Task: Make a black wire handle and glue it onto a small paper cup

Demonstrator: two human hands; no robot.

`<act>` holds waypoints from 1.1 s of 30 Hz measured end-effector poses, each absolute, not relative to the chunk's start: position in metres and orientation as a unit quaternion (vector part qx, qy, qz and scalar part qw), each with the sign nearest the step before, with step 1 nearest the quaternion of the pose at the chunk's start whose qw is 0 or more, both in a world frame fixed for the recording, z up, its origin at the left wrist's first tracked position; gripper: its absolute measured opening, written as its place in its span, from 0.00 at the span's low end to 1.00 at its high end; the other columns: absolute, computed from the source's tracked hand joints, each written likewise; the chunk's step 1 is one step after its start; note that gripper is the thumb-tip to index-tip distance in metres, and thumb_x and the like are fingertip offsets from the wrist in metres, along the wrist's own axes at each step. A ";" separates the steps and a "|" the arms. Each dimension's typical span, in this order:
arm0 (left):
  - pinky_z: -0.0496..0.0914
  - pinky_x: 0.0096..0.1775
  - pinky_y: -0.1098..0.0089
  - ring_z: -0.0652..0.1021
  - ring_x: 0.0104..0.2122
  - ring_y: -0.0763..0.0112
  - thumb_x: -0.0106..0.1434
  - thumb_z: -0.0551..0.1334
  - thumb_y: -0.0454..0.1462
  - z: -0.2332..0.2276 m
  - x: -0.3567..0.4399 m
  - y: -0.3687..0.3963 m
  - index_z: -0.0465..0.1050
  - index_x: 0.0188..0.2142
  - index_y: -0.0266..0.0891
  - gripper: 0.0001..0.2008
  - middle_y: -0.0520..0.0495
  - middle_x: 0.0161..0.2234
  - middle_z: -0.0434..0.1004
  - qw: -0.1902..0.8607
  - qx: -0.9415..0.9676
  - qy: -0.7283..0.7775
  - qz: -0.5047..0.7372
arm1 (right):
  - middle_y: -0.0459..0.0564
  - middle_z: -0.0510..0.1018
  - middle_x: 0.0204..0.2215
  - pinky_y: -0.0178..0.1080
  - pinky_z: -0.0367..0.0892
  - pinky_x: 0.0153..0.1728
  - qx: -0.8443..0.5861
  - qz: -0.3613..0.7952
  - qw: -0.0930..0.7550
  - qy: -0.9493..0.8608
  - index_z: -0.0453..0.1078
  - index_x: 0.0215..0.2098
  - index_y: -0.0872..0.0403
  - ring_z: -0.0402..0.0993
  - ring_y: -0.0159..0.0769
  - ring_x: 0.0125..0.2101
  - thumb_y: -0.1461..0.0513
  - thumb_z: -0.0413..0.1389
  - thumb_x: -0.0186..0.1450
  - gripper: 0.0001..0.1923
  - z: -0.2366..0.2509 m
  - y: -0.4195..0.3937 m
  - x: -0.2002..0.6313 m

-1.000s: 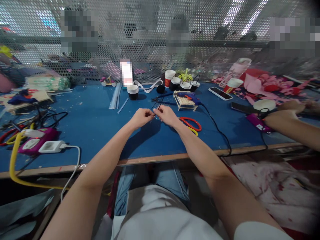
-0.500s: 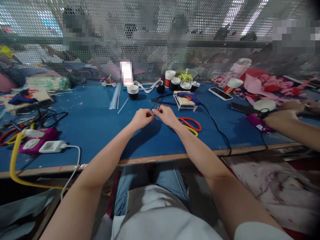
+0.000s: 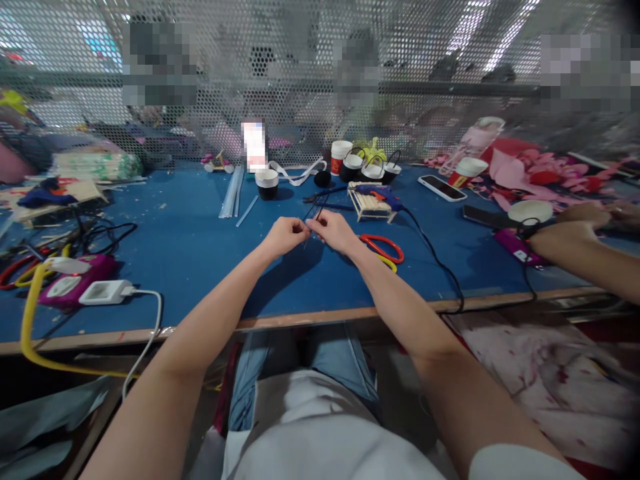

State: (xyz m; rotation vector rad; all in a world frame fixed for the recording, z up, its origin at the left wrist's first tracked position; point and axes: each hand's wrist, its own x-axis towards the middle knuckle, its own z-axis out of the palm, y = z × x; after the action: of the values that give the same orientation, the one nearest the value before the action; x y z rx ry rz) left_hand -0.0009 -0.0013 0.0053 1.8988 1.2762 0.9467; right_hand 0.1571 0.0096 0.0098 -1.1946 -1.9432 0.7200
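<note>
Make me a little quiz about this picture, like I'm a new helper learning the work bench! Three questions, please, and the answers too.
1. True or false: the blue glue gun rests on a little wooden stand.

2. Pick one: what colours are the looped handles lying by the person's right forearm?
A) green and white
B) red and yellow
C) blue and pink

3. Fill in the colour: the fingertips of the left hand and the right hand come together at a thin, ____ strand.

Key: 1. True. 2. B. 3. Black.
</note>
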 end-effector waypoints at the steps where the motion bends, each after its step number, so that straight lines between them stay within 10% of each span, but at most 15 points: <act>1: 0.59 0.25 0.75 0.66 0.22 0.77 0.48 0.59 0.38 0.004 -0.001 0.000 0.71 0.24 0.32 0.09 0.50 0.21 0.69 0.323 0.726 0.487 0.363 | 0.43 0.67 0.17 0.32 0.56 0.22 -0.471 0.254 0.368 -0.760 0.61 0.24 0.55 0.61 0.27 0.19 0.54 0.52 0.60 0.14 0.009 0.010 0.156; 33: 0.58 0.25 0.75 0.66 0.23 0.76 0.50 0.58 0.37 0.009 -0.003 -0.002 0.71 0.25 0.33 0.08 0.49 0.22 0.71 0.283 0.737 0.502 0.353 | 0.43 0.67 0.16 0.32 0.57 0.20 -0.487 0.291 0.365 -0.738 0.62 0.25 0.55 0.63 0.28 0.18 0.54 0.51 0.62 0.13 0.013 0.006 0.155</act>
State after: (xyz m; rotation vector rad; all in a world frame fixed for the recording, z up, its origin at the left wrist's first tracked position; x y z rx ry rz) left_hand -0.0033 -0.0017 0.0093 1.9726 1.3431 0.9453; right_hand 0.1549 0.0063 0.0132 -1.2525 -1.8994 0.7480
